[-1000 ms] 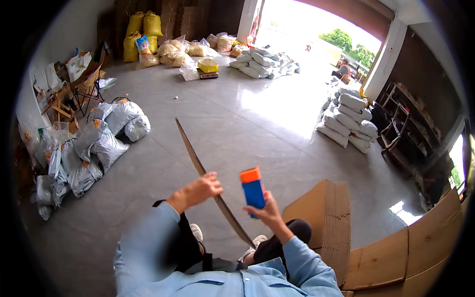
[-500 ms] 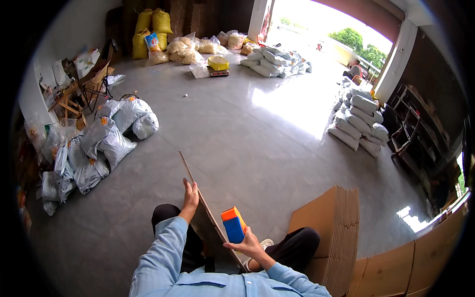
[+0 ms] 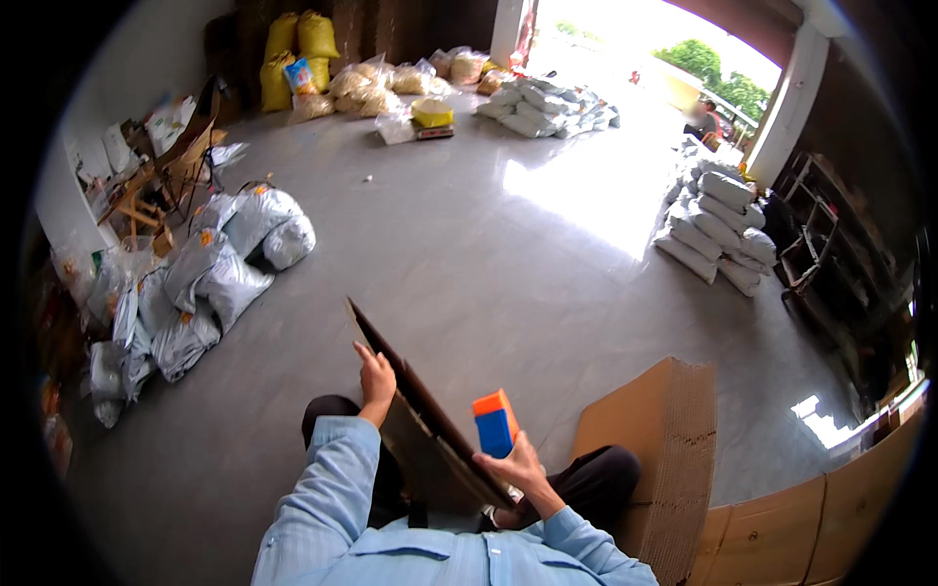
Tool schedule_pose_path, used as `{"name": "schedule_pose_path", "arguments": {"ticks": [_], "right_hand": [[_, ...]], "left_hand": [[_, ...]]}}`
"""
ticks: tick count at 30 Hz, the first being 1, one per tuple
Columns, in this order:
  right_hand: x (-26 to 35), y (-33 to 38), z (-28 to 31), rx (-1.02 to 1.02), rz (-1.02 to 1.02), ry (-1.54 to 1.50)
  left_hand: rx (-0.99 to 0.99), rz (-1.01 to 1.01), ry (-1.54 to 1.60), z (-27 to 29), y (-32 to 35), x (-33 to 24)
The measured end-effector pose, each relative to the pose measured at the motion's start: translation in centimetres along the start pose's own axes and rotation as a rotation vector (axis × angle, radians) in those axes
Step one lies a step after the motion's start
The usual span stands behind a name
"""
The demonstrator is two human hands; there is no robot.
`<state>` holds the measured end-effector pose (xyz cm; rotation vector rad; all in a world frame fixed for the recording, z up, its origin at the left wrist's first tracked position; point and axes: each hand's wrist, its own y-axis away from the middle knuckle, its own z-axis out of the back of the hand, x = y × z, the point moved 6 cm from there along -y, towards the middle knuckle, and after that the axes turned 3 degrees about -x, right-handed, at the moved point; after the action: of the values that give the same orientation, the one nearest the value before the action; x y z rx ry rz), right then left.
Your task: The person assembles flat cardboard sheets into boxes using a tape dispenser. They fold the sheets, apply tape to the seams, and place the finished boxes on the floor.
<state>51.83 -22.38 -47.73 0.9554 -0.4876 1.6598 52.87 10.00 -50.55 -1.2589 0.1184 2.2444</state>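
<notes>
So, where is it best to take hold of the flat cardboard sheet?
Probably the upper long edge, from the left, where the left hand already touches it: the sheet stands edge-up, and the right hand with the blue-orange tool occupies the right.

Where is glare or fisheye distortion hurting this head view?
Head view: the doorway top right is blown out, throwing a bright patch on the floor; edges bend near the black rim; the left hand, right hand and flat cardboard stay evenly lit, readable.
</notes>
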Motion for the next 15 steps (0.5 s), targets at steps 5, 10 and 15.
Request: {"name": "schedule_pose_path", "arguments": {"ticks": [5,10,15], "right_hand": [[4.3,2.3,1.7,-0.343,0.274,0.421],[3.0,-0.2,4.9,-0.465,0.222,0.433],[5.0,-6.5,7.6,-0.511,0.278,0.463]], "left_hand": [[0.635,0.383,0.551,2.7,2.6,0.0],[0.643,0.325,0.261,2.9,4.3,1.8],[0.766,0.426,0.28,3.3,13.1,-2.2]]}}
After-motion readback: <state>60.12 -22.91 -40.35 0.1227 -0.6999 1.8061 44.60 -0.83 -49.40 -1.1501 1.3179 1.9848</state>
